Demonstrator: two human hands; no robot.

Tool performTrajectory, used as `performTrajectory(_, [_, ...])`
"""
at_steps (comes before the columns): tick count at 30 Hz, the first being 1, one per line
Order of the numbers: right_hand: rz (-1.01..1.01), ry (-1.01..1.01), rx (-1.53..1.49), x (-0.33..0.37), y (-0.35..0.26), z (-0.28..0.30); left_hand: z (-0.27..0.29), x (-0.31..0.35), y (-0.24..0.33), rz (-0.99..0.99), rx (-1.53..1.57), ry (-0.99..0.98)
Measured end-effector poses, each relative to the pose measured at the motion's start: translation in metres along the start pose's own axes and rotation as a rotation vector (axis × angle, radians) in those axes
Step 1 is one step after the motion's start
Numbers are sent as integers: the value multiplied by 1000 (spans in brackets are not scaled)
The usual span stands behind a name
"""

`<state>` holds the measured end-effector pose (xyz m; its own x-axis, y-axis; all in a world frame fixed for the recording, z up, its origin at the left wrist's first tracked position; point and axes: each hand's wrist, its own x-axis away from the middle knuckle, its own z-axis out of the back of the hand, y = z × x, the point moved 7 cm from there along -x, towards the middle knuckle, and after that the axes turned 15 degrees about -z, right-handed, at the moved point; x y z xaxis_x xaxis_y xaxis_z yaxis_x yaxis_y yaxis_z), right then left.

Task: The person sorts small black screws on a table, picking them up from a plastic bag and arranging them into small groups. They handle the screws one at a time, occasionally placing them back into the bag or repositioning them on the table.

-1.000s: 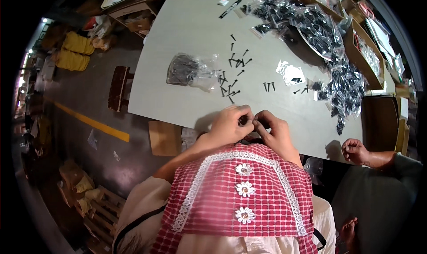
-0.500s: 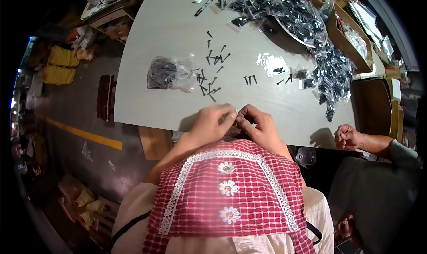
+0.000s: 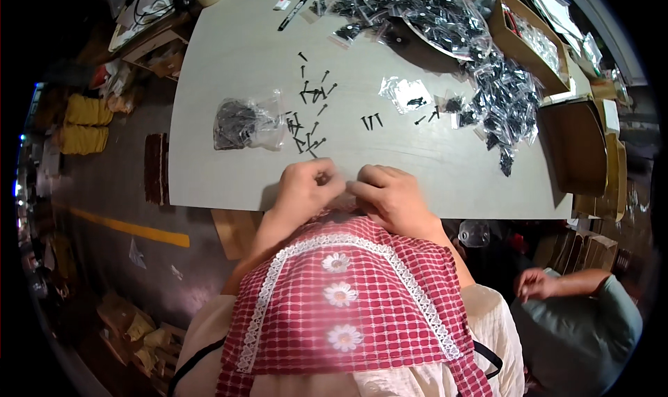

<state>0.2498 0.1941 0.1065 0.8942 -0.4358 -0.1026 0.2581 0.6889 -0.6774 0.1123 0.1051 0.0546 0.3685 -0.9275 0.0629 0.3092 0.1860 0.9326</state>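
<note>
At the table's near edge, my left hand (image 3: 308, 188) is closed, thumb and fingers pinched together. My right hand (image 3: 391, 196) faces it with its fingers curled in. Something pale and see-through may lie between the fingertips, but blur and the fingers hide what it is. Beyond my left hand are several loose black screws (image 3: 304, 125), scattered beside a clear plastic bag (image 3: 236, 124) filled with dark pieces. Three more screws (image 3: 371, 122) lie in a row beyond my right hand. Farther right is a stack of small clear bags (image 3: 406, 94) with dark pieces on it.
A large heap of filled small bags (image 3: 504, 105) spreads over the table's right side, partly in a round tray (image 3: 424, 43). Cardboard boxes (image 3: 581, 153) stand at the right edge. A black marker (image 3: 293, 12) lies at the back. A co-worker's hand (image 3: 536, 284) is at lower right.
My hands have drawn slightly apart, fingers still curled. The co-worker's hand has moved down, away from the table edge. The whole view has shifted a little.
</note>
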Motion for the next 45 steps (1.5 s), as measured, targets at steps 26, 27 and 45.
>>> performTrajectory(26, [-180,-139,-208,12,28,-10,23,-8,-12,-76,373,257])
performTrajectory(27, [-162,-93,-169,12,29,-7,31,-7,-15,-92,222,287])
performTrajectory(45, [38,-306,-75,-2,-2,-54,-10,9,21,-835,-548,-37])
